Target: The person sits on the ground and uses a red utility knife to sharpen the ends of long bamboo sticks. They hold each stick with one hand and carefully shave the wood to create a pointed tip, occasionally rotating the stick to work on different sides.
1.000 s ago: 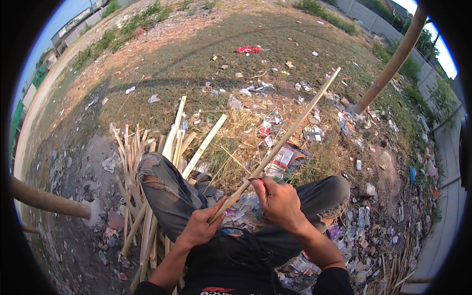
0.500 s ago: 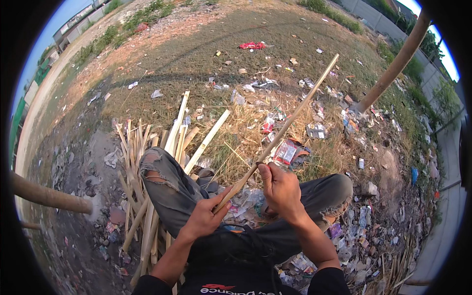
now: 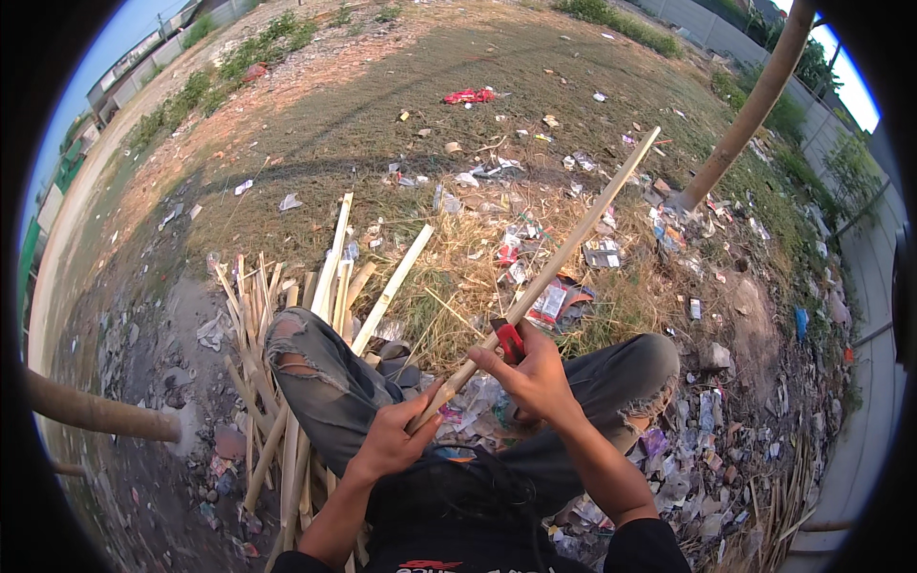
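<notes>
A long pale bamboo stick point(image 3: 573, 244) slants from my lap up toward the right. My left hand point(image 3: 394, 437) is closed around its near end, just above my lap. My right hand point(image 3: 533, 375) grips a small red-handled tool point(image 3: 509, 340) pressed against the stick a little further up. I sit with both knees bent in grey torn trousers point(image 3: 320, 377). The tool's blade is hidden by the stick and my fingers.
A pile of split bamboo strips point(image 3: 277, 315) lies on the ground under and beyond my left knee. Litter and dry grass point(image 3: 497, 239) cover the ground ahead. A thick bamboo pole point(image 3: 740, 124) leans at the far right, another point(image 3: 91, 413) at the left.
My right hand with the red tool has slid slightly along the stick, and the stick has shifted a little; my left hand keeps its grip.
</notes>
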`<act>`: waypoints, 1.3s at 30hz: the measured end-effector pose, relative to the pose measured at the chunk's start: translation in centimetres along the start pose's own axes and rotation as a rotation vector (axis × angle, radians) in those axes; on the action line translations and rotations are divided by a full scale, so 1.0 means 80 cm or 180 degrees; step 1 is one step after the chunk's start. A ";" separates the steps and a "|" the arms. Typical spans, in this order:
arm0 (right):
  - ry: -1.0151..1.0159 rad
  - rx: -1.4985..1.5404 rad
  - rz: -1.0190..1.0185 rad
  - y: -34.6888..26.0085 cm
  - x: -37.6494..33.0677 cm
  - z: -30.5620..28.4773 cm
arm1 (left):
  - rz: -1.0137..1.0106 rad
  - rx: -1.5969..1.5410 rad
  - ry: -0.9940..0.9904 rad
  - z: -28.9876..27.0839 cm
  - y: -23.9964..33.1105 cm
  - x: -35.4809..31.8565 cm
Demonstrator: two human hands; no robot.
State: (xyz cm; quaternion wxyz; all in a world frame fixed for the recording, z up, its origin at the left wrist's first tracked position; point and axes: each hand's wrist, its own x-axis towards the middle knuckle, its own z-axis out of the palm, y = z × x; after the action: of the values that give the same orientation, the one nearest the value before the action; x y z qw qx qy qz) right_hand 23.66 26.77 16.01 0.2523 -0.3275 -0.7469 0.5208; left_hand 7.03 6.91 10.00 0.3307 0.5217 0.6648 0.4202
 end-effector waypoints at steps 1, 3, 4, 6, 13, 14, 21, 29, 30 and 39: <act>0.0094 0.0067 -0.0133 0.003 0.002 -0.002 | -0.0022 -0.0032 -0.0051 -0.001 0.002 -0.001; 0.0066 0.0288 0.0133 0.001 0.009 -0.009 | -0.0074 -0.0086 -0.0112 -0.005 0.007 -0.004; 0.0035 0.0400 0.0252 -0.001 0.012 -0.012 | -0.0092 -0.0178 -0.0139 -0.006 0.003 -0.008; 0.0181 0.0442 0.0099 0.007 0.017 -0.008 | -0.0121 -0.0357 -0.0186 -0.006 -0.007 -0.017; -0.0848 -0.0211 0.0087 0.003 -0.017 0.034 | -0.0139 -0.0409 0.0218 0.005 0.011 -0.002; -0.0765 -0.0332 -0.0213 0.008 -0.019 0.035 | -0.0245 -0.0457 0.0203 0.006 0.002 -0.003; -0.0608 -0.1701 -0.0822 -0.002 -0.030 0.033 | 0.0094 0.0325 0.0568 -0.003 -0.007 -0.009; -0.0645 -0.2293 -0.0829 -0.007 -0.019 0.028 | 0.0132 0.0367 0.0558 -0.015 0.009 -0.005; -0.0666 -0.2356 -0.0799 -0.010 -0.017 0.026 | 0.0112 0.0373 0.0526 -0.018 0.011 -0.004; -0.0419 -0.2222 -0.0677 -0.008 0.012 -0.002 | -0.0106 0.0209 0.0212 -0.040 0.022 -0.023</act>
State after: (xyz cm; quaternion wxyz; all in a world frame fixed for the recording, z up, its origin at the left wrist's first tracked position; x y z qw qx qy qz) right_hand 22.98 27.45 16.71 0.1296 -0.2802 -0.9240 0.2255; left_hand 5.39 4.64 12.99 0.2980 0.5069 0.6974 0.4097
